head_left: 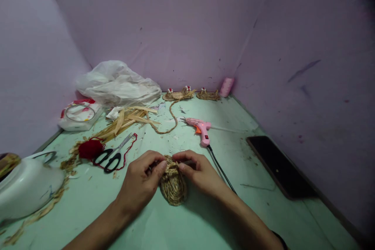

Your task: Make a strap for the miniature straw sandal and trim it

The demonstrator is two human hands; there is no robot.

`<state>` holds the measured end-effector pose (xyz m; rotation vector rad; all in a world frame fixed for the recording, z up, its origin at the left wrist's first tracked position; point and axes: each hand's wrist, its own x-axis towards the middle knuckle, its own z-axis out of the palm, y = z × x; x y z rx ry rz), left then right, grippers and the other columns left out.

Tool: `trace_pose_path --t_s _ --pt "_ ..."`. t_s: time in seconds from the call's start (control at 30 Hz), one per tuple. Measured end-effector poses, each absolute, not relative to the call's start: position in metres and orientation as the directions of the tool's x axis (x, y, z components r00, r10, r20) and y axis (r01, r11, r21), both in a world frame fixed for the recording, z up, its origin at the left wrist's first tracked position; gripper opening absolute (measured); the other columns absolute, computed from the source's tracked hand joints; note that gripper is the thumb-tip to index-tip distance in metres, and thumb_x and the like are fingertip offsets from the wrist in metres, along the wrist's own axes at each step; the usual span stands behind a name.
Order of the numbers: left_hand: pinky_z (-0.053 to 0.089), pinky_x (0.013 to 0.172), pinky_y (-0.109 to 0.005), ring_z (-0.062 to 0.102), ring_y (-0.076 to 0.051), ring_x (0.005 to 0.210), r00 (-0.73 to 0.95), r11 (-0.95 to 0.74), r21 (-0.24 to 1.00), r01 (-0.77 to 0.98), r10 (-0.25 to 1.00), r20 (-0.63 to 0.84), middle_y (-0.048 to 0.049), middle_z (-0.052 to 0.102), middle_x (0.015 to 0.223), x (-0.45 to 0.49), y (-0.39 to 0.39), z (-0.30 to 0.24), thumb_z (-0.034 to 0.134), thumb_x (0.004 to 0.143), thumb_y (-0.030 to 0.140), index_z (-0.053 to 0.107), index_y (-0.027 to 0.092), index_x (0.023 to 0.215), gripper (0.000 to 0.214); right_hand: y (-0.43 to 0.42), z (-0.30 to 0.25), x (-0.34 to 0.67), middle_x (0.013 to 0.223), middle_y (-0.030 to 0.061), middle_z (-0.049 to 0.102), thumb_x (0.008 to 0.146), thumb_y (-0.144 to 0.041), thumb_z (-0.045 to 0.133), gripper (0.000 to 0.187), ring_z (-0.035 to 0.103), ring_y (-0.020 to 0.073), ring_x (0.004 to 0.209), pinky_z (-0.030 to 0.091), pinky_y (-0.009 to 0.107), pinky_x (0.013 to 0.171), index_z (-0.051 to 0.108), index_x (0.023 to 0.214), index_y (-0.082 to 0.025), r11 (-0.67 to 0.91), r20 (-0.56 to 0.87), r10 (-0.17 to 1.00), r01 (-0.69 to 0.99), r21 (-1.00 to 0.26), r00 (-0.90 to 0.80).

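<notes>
A small oval woven straw piece [173, 186], shaped like a tiny sandal sole, lies on the pale green table [205, 218] close to me. My left hand [140, 181] pinches its upper left edge with curled fingers. My right hand [197, 170] grips its upper right edge, fingers pressed together on the braided strap. The far end of the piece is hidden under my fingertips.
A pink glue gun [200, 128] with a black cord lies just beyond my hands. Black-handled scissors [113, 155], red yarn [90, 149] and straw strips [129, 119] sit at left. Finished straw sandals [178, 94] stand at the back; a dark phone [278, 166] lies at right, a white pot [26, 185] at far left.
</notes>
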<state>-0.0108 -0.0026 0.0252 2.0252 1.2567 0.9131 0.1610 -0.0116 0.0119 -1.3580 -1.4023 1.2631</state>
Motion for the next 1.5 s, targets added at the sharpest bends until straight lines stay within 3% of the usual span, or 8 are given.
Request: trace_pose_path --t_s 0.2,0.47,0.73,0.93,1.1,1.3,1.4,1.5 --pt "0.043 0.063 -0.024 0.057 -0.014 0.068 0.369 -0.393 0.797 0.459 0.9 0.231 -0.0032 0.061 0.074 -0.024 -0.001 0.03 0.048 0.083 0.029 0.06 0.016 0.074 0.02 -0.017 0.021 0.156 0.096 0.0076 0.063 0.064 -0.011 0.058 0.028 0.058 0.0196 0.095 0.047 0.034 0.081 0.063 0.091 -0.017 -0.1 -0.096 0.985 -0.024 -0.995 -0.142" --pt "0.045 0.066 -0.027 0.059 -0.016 0.072 0.401 -0.384 0.821 0.422 0.891 0.21 -0.0058 0.064 0.076 -0.02 0.001 0.03 0.052 0.079 0.024 0.062 0.015 0.072 0.015 -0.016 0.017 0.155 0.086 0.0057 0.063 0.07 -0.024 0.061 0.013 0.058 0.0174 0.084 0.045 0.032 0.077 0.066 0.08 -0.018 0.102 0.083 0.992 0.222 -0.97 -0.095" --pt "0.044 0.057 -0.026 0.056 -0.015 0.062 0.278 -0.282 0.843 0.457 0.946 0.166 -0.0043 0.063 0.068 -0.021 0.005 0.029 0.05 0.078 0.029 0.063 0.015 0.07 0.021 -0.01 0.009 0.159 0.083 0.0061 0.067 0.069 -0.03 0.061 0.022 0.061 0.0185 0.077 0.045 0.036 0.076 0.065 0.086 -0.017 -0.179 -0.162 0.979 -0.138 -0.974 -0.127" --pt "0.043 0.059 -0.026 0.056 -0.015 0.065 0.362 -0.331 0.827 0.454 0.917 0.168 -0.0059 0.065 0.074 -0.022 0.004 0.032 0.053 0.076 0.03 0.064 0.015 0.074 0.019 -0.01 0.013 0.158 0.081 0.0044 0.067 0.059 -0.014 0.063 0.021 0.061 0.0167 0.078 0.044 0.034 0.079 0.064 0.08 -0.017 -0.229 -0.206 0.971 -0.225 -0.947 -0.122" --pt "0.037 0.05 -0.025 0.05 -0.012 0.056 0.386 -0.353 0.801 0.484 0.907 0.166 -0.0032 0.06 0.063 -0.022 0.004 0.033 0.055 0.073 0.031 0.061 0.016 0.063 0.019 -0.011 0.012 0.157 0.075 0.0028 0.066 0.053 -0.01 0.068 0.029 0.062 0.0149 0.07 0.047 0.031 0.072 0.06 0.08 -0.016 -0.331 -0.32 0.944 -0.272 -0.903 -0.086" --pt "0.045 0.059 -0.027 0.056 -0.016 0.071 0.334 -0.217 0.928 0.301 0.936 0.111 -0.0063 0.06 0.077 -0.027 0.004 0.027 0.059 0.072 0.032 0.06 0.015 0.07 0.017 -0.014 0.011 0.157 0.054 -0.0028 0.061 0.052 -0.019 0.075 0.037 0.056 0.0108 0.047 0.046 0.027 0.054 0.054 0.082 -0.015 -0.489 -0.426 0.869 -0.296 -0.821 -0.252" --pt "0.046 0.055 -0.024 0.056 -0.013 0.065 0.196 -0.051 0.989 0.136 0.98 0.024 -0.0043 0.059 0.08 -0.027 0.005 0.023 0.063 0.069 0.034 0.058 0.015 0.094 0.032 -0.014 0.012 0.158 0.052 -0.0039 0.06 0.052 -0.019 0.076 0.036 0.055 0.0093 0.045 0.046 0.025 0.054 0.054 0.08 -0.015 -0.441 -0.391 0.897 -0.38 -0.813 -0.205" --pt "0.044 0.049 -0.022 0.054 -0.009 0.053 0.059 0.107 0.994 -0.004 0.993 -0.107 -0.0017 0.059 0.076 -0.023 0.005 0.019 0.066 0.066 0.035 0.053 0.015 0.099 0.041 -0.012 0.013 0.16 0.058 -0.0027 0.062 0.051 -0.018 0.078 0.038 0.057 0.0086 0.05 0.047 0.024 0.057 0.055 0.081 -0.014 -0.399 -0.388 0.913 -0.465 -0.79 -0.124"
